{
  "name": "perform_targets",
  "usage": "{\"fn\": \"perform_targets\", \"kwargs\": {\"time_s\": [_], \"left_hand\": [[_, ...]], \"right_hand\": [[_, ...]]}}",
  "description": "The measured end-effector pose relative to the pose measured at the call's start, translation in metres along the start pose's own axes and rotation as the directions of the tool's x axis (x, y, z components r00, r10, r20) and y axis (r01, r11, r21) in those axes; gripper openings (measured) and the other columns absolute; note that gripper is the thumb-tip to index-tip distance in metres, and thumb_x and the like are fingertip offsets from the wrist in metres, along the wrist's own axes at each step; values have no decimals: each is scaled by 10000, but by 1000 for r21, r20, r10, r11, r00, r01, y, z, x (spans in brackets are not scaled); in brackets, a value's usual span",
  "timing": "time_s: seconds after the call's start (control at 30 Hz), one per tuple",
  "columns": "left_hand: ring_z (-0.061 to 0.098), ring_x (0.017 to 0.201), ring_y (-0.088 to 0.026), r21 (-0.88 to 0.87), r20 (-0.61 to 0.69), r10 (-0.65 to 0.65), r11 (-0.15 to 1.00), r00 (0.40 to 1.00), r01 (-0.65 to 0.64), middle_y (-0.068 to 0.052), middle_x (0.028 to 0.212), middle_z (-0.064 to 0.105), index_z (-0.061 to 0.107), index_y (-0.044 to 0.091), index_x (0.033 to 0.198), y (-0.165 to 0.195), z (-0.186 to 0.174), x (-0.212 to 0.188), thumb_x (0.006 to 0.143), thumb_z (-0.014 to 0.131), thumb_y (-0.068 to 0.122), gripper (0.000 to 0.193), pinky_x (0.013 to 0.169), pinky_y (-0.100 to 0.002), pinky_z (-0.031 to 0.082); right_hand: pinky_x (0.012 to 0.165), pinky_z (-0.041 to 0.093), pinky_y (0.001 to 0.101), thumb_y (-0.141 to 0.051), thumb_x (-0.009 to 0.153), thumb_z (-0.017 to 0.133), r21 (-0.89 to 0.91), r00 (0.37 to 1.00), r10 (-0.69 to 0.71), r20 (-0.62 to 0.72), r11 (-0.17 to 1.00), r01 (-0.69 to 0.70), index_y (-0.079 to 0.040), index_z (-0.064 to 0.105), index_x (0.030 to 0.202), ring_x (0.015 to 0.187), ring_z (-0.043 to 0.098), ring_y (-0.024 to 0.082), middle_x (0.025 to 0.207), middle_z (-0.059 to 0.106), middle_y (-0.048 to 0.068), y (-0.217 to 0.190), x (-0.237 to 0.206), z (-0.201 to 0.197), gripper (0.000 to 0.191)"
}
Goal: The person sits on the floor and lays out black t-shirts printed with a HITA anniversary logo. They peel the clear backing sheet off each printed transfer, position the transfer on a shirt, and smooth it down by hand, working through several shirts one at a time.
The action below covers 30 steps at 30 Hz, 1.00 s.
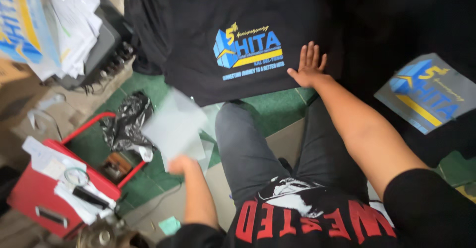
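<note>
A black T-shirt [198,25] with a blue and yellow printed emblem lies spread on a flat surface ahead of me. My right hand [308,65] rests flat on the shirt's lower edge, fingers spread, just right of the emblem. My left hand [181,164] is lower left, gripping a pale translucent film sheet [173,126] that is blurred with motion. My legs in grey trousers stand between the two arms.
A red bin [39,198] at lower left holds paper scraps and a black plastic bag [124,121]. A stack of white papers [69,25] sits upper left. A grey transfer sheet [426,92] with the same emblem lies at right on dark cloth. Green flooring below.
</note>
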<state>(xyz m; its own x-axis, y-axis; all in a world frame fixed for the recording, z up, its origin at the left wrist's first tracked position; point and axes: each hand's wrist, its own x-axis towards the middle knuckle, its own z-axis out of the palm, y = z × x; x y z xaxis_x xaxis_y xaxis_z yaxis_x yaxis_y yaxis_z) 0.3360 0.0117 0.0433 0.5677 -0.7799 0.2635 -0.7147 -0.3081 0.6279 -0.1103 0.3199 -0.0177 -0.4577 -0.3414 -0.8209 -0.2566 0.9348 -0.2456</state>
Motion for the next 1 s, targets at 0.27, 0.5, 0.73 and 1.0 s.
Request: {"fn": "perform_targets", "kwargs": {"time_s": [0.27,0.5,0.73,1.0], "left_hand": [[607,1028,-340,324,84,-541,809,837,490,-218,1158,589,531,-33,1205,-89,-94,-16,896,608,204,397,897,-466,503],[575,1051,-366,269,130,-463,868,877,418,-232,1191,539,495,-19,1238,-17,-51,-17,806,681,254,544,879,-501,480],[543,1074,-392,-65,126,-33,997,992,42,-246,1225,489,459,-5,1270,132,-19,-78,716,755,304,700,861,-536,458],[678,945,-239,-826,499,866,469,-17,-314,-120,1005,723,727,-4,1032,205,-102,-277,971,692,165,183,888,-370,540]], "right_hand": [[1162,403,431,-380,988,602,290,821,-297,-488,832,473,-57,536,1451,1402,495,367,1509,538,195,63,-81,-8,568],[939,552,407,-311,1002,661,563,692,234,-683,772,294,-57,656,1312,1065,717,299,1184,731,155,160,-224,61,402],[876,554,408,-305,999,727,763,492,634,-596,638,102,-70,723,1236,997,720,290,1084,751,153,220,-355,181,334],[854,566,357,-262,964,749,862,373,781,-501,416,288,-49,733,1186,942,724,214,1034,761,120,224,-408,181,308]]}}
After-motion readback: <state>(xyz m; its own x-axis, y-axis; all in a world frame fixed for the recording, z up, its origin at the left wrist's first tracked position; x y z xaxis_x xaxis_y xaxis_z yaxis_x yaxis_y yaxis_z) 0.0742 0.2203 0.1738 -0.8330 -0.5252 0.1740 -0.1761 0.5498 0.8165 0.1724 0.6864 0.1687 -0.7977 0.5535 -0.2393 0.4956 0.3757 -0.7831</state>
